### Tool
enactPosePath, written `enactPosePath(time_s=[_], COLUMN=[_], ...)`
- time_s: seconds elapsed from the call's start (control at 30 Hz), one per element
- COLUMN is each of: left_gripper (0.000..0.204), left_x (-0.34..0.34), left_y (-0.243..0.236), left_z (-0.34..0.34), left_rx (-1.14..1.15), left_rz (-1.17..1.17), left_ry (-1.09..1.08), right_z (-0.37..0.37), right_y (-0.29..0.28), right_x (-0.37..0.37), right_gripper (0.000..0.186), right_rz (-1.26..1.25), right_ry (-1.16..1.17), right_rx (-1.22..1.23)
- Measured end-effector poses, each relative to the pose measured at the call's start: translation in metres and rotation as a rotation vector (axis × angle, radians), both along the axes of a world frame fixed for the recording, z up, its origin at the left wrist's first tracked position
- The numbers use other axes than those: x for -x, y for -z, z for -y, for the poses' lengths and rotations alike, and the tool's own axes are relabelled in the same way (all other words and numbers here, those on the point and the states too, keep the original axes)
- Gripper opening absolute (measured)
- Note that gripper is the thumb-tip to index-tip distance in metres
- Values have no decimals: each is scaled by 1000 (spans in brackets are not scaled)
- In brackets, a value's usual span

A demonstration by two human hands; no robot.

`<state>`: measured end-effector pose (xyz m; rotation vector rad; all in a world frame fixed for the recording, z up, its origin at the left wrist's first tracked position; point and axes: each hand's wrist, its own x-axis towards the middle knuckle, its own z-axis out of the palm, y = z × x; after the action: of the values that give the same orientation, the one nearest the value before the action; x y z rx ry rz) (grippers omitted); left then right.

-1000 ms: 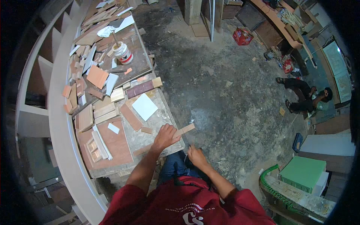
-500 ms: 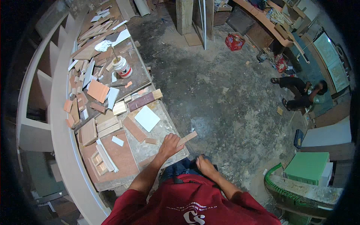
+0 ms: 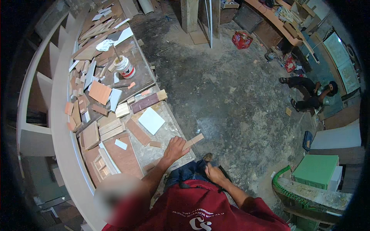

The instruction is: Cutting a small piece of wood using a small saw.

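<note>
My left hand (image 3: pixel 175 149) is closed around a narrow wooden strip (image 3: pixel 196 140) at the near right corner of the workbench. The strip's far end sticks out past the bench edge, and its other end lies on the bench under my forearm. My right hand (image 3: pixel 215 174) is closed, low beside my leg and off the bench. Something dark and thin shows by it, but I cannot make out what it holds. Near my left hand lie a small wood block (image 3: pixel 155 144), a brown board (image 3: pixel 138 132) and a white square panel (image 3: pixel 151 120).
Wood offcuts crowd the bench's far left around a white tub (image 3: pixel 125 67) with a stick in it. A small wooden frame (image 3: pixel 103 166) lies nearer. A blurred patch covers the near left corner. A person (image 3: pixel 312 92) sits at right; a green box (image 3: pixel 316 170) stands below.
My right hand has shifted slightly right and down, and a foot now shows beyond it. A blurred patch has appeared at my left sleeve. My left hand stays on the strip.
</note>
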<state>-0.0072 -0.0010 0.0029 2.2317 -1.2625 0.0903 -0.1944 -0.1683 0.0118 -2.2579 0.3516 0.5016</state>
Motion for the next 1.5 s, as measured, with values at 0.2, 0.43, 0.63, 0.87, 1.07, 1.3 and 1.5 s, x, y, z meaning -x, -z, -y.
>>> enactPosePath(time_s=[0.2, 0.43, 0.63, 0.87, 1.07, 1.3, 1.5], left_gripper=[26, 26, 25, 23, 22, 22, 23], left_x=[-14, -23, -19, -17, -12, -9, -8], left_y=[11, 14, 8, 3, 4, 7, 8], left_z=[13, 0, 3, 0, 4, -1, 4], left_rx=[-78, -56, -9, -45, -56, -66, -115], left_rz=[12, 35, 39, 41, 31, 49, 58], left_ry=[-60, -97, -66, -2, 49, 23, 28], right_z=[1, 14, 20, 9, 5, 3, -7], right_y=[31, 3, 13, 16, 28, 12, 17], right_x=[-25, -29, 16, -26, -43, -25, -44], right_gripper=[28, 33, 40, 48, 48, 43, 39], right_rz=[103, 31, 36, 65, -196, -291, -103], right_ry=[15, -25, 173, 248, 417, 501, 587], right_rx=[21, 36, -236, -390, -719, -867, -836])
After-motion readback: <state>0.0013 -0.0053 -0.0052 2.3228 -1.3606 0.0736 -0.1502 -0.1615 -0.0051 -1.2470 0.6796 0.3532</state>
